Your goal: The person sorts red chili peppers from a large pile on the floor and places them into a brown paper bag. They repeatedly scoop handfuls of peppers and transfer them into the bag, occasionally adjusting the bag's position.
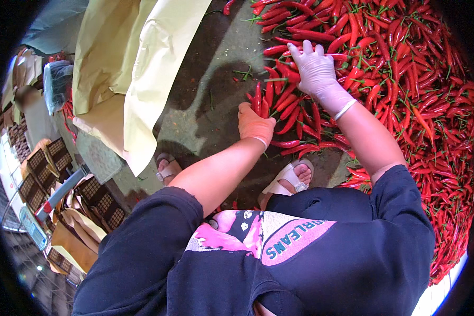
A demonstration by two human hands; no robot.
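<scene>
A bunch of red chili peppers (259,100) stands up out of my left hand (255,125), which wears an orange glove and is closed around them beside the near-left edge of a big heap. My right hand (316,73), in a thin white glove, lies farther off on the left part of the heap of red chili peppers (405,100). Its fingers are bent over some peppers, and pepper ends stick out on both sides of it. The palm side of this hand is hidden. Many of the peppers have green stems.
To the left stands a large open bag of yellowish paper (147,79). Beyond it are brown plastic crates (92,197), a scale with a display (32,227) and another person (39,118). A few loose stems (243,72) lie on the concrete floor (187,129). My sandalled feet are below my hands.
</scene>
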